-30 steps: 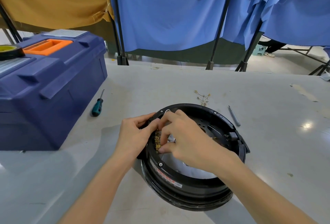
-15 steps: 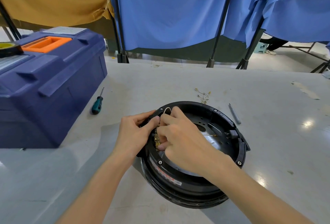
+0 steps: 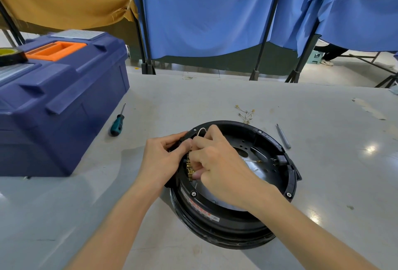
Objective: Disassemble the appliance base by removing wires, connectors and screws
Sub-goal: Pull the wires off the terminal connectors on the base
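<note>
Now our right hand [image 3: 219, 166] pinched a white wire [image 3: 201, 131], its loop newly raised above the terminals [image 3: 189, 168]; our left hand [image 3: 161, 160] gripped the base [image 3: 226, 235] on the table [image 3: 215, 97]. One lead seemed nearly free.

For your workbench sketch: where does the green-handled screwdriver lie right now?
Head view: the screwdriver lies on the table, left of the black appliance base, just right of the blue toolbox.

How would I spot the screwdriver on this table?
Find the big blue toolbox on the left of the grey table. On the table just right of it, between it and the round black appliance base, lies the screwdriver. It alone has a chunky teal handle; the grey metal bit right of the base is plain and thin.
</note>
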The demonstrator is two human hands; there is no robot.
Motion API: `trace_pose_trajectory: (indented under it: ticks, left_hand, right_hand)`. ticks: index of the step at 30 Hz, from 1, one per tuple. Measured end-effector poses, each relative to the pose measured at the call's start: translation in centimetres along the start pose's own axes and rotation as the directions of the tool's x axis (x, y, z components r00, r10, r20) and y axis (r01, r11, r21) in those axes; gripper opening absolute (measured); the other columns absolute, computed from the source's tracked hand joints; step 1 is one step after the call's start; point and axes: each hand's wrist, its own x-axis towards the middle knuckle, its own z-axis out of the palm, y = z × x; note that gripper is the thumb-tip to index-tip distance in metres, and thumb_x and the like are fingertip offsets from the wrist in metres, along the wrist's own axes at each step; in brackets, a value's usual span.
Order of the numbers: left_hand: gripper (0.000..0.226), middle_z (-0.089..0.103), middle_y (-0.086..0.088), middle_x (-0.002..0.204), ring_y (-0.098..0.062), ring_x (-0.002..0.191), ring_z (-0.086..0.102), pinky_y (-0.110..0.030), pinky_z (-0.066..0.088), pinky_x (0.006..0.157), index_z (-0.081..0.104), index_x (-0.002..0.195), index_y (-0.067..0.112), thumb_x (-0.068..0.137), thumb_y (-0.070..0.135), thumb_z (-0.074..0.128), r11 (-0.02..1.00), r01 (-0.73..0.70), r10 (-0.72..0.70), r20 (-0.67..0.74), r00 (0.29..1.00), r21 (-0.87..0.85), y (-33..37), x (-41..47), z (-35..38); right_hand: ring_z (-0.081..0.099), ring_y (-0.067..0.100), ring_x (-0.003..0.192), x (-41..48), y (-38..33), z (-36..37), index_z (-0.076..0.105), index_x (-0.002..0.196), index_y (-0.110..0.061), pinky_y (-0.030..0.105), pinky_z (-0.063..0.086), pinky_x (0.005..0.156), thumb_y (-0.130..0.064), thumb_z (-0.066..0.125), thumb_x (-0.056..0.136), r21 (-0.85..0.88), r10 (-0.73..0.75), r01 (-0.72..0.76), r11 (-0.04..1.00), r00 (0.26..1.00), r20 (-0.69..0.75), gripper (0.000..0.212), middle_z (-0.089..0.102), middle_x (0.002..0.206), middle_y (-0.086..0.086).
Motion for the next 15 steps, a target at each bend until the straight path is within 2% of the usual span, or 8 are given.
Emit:
trace_pose_trajectory:
  ticks: [8, 11, 15]
  left_hand:
    - [0.026, 0.076, 0.009, 0.082, -0.004, 0.08, 0.072, -0.018, 0.057, 0.072, 0.074, 0.086, 0.031, 0.086, 0.005, 0.068, 1.0, 0.011, -0.011, -0.003, 1.0, -0.004, -0.02, 0.06, -0.01]
    - [0.027, 0.076, 0.01, 0.082, -0.004, 0.082, 0.072, -0.018, 0.057, 0.073, 0.074, 0.086, 0.032, 0.086, 0.005, 0.068, 1.0, 0.002, -0.002, -0.003, 1.0, -0.001, -0.12, 0.05, -0.03]
    - [0.028, 0.076, 0.01, 0.083, -0.004, 0.082, 0.072, -0.016, 0.056, 0.07, 0.074, 0.085, 0.032, 0.086, 0.005, 0.068, 1.0, -0.002, 0.002, 0.006, 1.0, -0.004, -0.15, 0.13, -0.05]
  right_hand:
    - [0.034, 0.024, 0.086, 0.07, -0.17, -0.14, 0.052, 0.058, -0.009, 0.043, 0.039, 0.073, 0.006, 0.065, 0.067, -0.005, 0.041, -0.041, 0.999, 0.998, 0.04, 0.022, 0.028, 0.068, -0.022]
    - [0.033, 0.022, 0.085, 0.06, -0.14, -0.29, 0.048, 0.057, -0.012, 0.037, 0.035, 0.071, 0.01, 0.064, 0.067, 0.052, 0.035, -0.037, 0.998, 0.998, 0.045, 0.029, 0.027, 0.066, -0.027]
    - [0.035, 0.025, 0.087, 0.16, -0.19, -0.35, 0.055, 0.057, -0.004, 0.044, 0.04, 0.072, 0.007, 0.065, 0.066, -0.002, 0.029, -0.029, 1.0, 0.999, 0.046, 0.018, 0.027, 0.067, -0.024]
